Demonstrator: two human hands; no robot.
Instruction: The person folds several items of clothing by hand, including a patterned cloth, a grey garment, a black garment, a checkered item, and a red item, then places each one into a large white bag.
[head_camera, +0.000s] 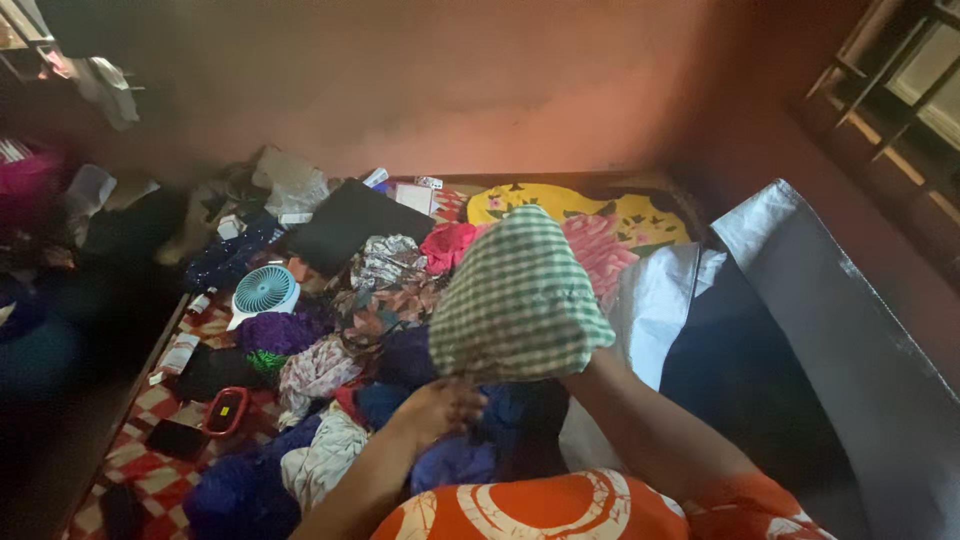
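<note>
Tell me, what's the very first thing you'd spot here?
The green-and-white checked cloth, held up in the middle over the right hand, which it hides while the left hand touches its lower edge. Then the heap of colourful clothes beneath it, with a small round white fan at its left.

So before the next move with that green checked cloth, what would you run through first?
1. Left hand gripping the lower edge of the green-and-white checked cloth: ok, fingers are curled at the hem.
2. Right hand on the cloth: cannot tell, it is hidden behind the fabric; only the forearm shows.
3. Cloth lifted clear of the pile of mixed coloured clothes: ok, it is held up above it.
4. Cloth spread flat: not ok, it bulges into a rounded shape.
5. Small white-and-teal round fan out of the way: ok, it lies off to the left, apart from the hands.
</note>
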